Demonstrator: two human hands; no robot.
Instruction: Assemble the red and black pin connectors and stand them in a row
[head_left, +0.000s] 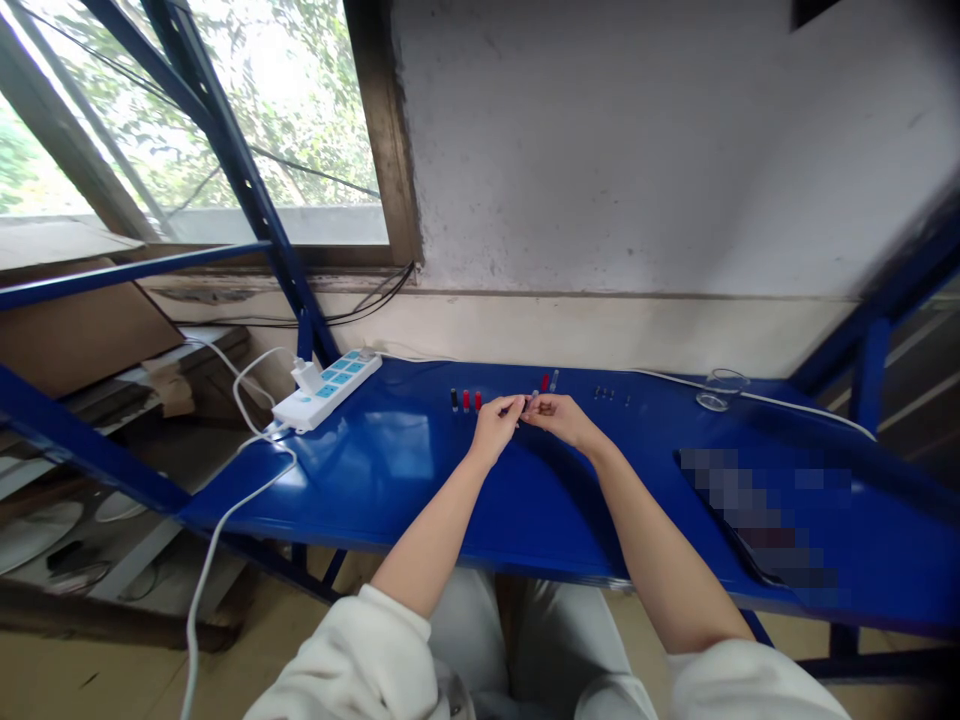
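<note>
Above the middle of the blue table (pixel 420 500), my left hand (pixel 495 428) and my right hand (pixel 562 420) meet with their fingertips pinched together. Between them is a small piece, partly dark, mostly hidden by the fingers and too small to name. Just left of my left hand stand a small black cylinder (pixel 454 400) and two red ones, a left red cylinder (pixel 466 401) and a right red cylinder (pixel 478 401). Behind my right hand are another small red cylinder (pixel 545 382) and a clear cylinder (pixel 554 380).
Several tiny metal parts (pixel 606 393) lie to the right. Farther right are a clear glass cup (pixel 716 395) and a dark flat object (pixel 750 520), blurred out. A white power strip (pixel 328 392) with a plug and cable sits at the left. Blue frame posts (pixel 259 200) flank the table.
</note>
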